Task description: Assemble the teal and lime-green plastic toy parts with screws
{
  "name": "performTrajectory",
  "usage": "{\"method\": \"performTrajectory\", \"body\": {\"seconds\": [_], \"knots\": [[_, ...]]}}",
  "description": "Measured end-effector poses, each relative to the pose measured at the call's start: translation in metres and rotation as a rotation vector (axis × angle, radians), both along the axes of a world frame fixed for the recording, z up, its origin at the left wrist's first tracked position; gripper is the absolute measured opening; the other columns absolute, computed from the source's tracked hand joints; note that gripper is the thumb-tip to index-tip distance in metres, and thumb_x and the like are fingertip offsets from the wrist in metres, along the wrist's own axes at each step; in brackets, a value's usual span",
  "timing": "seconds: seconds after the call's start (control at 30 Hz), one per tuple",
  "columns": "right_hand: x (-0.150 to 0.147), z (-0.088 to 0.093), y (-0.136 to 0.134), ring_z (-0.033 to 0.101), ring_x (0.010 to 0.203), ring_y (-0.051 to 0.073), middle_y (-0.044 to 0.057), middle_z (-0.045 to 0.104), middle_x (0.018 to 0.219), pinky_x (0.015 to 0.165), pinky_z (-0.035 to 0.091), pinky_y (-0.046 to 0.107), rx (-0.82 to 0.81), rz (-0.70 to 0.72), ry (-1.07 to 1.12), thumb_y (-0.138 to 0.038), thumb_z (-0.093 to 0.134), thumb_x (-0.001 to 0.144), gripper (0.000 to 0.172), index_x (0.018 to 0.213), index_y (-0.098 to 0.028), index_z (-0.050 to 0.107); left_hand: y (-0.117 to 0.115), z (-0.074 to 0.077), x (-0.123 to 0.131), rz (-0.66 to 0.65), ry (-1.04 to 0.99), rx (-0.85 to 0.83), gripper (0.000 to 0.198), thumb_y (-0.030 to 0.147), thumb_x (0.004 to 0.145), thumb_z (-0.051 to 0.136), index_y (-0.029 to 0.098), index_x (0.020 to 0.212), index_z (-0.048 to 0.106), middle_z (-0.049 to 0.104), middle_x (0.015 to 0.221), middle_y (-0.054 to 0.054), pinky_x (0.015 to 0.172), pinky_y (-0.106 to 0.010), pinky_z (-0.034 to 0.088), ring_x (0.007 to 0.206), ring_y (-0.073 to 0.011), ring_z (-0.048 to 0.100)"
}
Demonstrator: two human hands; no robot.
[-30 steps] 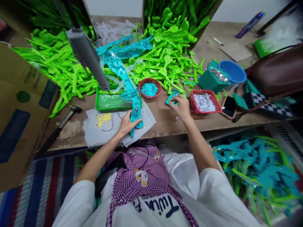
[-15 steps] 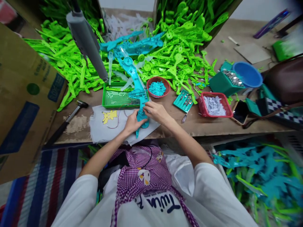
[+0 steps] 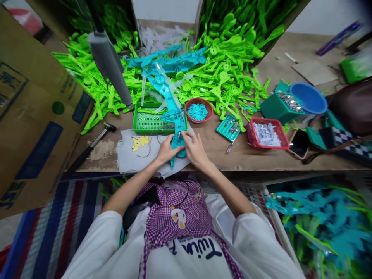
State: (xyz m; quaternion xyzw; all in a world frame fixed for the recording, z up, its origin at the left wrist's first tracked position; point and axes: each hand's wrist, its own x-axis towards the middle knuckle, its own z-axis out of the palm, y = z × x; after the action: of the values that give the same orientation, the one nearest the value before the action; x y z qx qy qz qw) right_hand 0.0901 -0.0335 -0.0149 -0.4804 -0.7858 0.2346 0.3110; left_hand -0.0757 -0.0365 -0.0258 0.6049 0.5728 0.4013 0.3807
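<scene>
- Turquoise plastic shell (image 3: 171,104) lies open-faced near the front edge of the worktop (image 3: 222,159); small metallic part (image 3: 179,133) appears seated, closing undone.
- Left hand (image 3: 166,150) grips near end.
- Right hand (image 3: 195,149) half-curled; pinch indeterminable.

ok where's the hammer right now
In the head view, the hammer lies on the table at the person's left, between the large cardboard box and the grey cloth with the yellow figure.

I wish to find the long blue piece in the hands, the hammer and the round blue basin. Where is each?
Long blue piece (image 3: 173,115), head view, on its middle section.
Hammer (image 3: 86,153), head view, on its black grip.
Round blue basin (image 3: 311,97), head view, inner surface.
</scene>
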Motion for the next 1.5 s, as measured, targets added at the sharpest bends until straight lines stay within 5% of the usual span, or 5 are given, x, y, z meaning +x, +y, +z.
{"method": "performTrajectory", "body": {"seconds": [0.5,0.7,0.9,1.23,1.5], "knots": [[0.036,0.026,-0.031,0.069,0.112,0.028,0.01,0.067,0.13,0.088,0.063,0.044,-0.441,-0.029,0.695,-0.054,0.077,0.078,0.073,0.142,-0.03,0.051,-0.092,0.062,-0.044,-0.023,-0.183,-0.028,0.041,0.047,0.089,0.065,0.021,0.121,0.067,0.074,0.107,-0.01,0.09,-0.039,0.059,0.093,-0.0212,0.072],[0.086,0.023,-0.035,0.07,0.11,0.027,0.01,0.066,0.136,0.082,0.064,0.04,-0.514,0.018,0.692,-0.047,0.083,0.073,0.071,0.136,-0.03,0.057,-0.037,0.092,-0.045,0.071,-0.088,0.068,0.043,0.048,0.086,0.069,0.02,0.118,0.062,0.072,0.101,-0.008,0.083,-0.035,0.058,0.094,-0.0212,0.07],[0.118,0.031,-0.037,0.071,0.107,0.024,0.008,0.072,0.124,0.08,0.062,0.034,-0.563,0.042,0.602,-0.043,0.087,0.07,0.066,0.129,-0.03,0.062,0.017,0.07,0.005,-0.179,-0.394,-0.261,0.032,0.051,0.09,0.063,0.019,0.087,0.057,0.069,0.088,-0.007,0.071,-0.033,0.059,0.084,-0.0198,0.07],[0.057,0.04,-0.004,0.075,0.089,0.022,0.011,0.078,0.106,0.085,0.061,0.04,-1.021,0.13,0.74,-0.066,0.076,0.072,0.078,0.135,-0.024,0.056,-0.082,0.03,0.018,0.11,-0.563,-0.443,0.054,0.065,0.061,0.082,0.017,0.074,0.061,0.063,0.061,0.0,0.051,-0.029,0.055,0.054,-0.0154,0.062],[0.048,0.088,-0.022,0.069,0.075,0.021,0.002,0.071,0.083,0.078,0.061,0.044,-0.52,0.193,0.933,-0.069,0.083,0.059,0.06,0.102,-0.03,0.07,-0.109,0.029,-0.039,0.584,-0.603,-0.352,0.059,0.065,0.053,0.085,0.017,0.075,0.059,0.066,0.064,0.0,0.052,-0.028,0.057,0.056,-0.0161,0.065]]}}
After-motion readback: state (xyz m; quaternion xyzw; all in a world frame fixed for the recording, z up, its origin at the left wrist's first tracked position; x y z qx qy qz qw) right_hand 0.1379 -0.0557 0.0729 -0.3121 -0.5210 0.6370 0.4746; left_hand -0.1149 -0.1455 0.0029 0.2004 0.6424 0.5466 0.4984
